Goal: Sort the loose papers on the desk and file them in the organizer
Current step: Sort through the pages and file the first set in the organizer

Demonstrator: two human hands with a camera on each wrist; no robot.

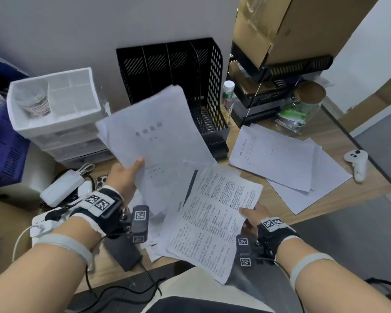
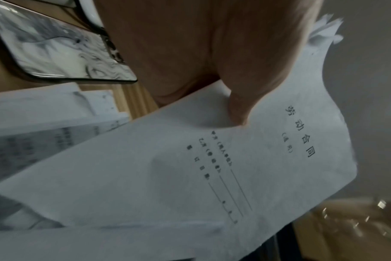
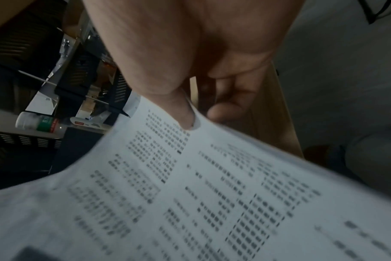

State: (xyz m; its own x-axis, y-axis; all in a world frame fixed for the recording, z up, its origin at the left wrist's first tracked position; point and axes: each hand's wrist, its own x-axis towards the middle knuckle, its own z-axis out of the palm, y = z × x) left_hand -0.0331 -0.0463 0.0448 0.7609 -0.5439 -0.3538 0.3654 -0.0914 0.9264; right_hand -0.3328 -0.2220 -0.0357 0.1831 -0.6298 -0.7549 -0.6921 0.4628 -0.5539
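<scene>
Since the black file organizer (image 1: pixel 174 91) stands empty against the wall at the bench (image 1: pixel 348 190) back, both hands are loaded: left hand (image 1: pixel 124 175) pinches the raised title-page stack (image 1: pixel 154 134), right hand (image 1: pixel 252 216) pinches dense-print sheets (image 1: pixel 212 222) low, keeping types separate. Unsorted sheets (image 1: pixel 287 159) lie right.

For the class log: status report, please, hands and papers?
Left hand grips title-page stack. Right hand pinches dense-print sheets. Organizer slots unobstructed.
</scene>
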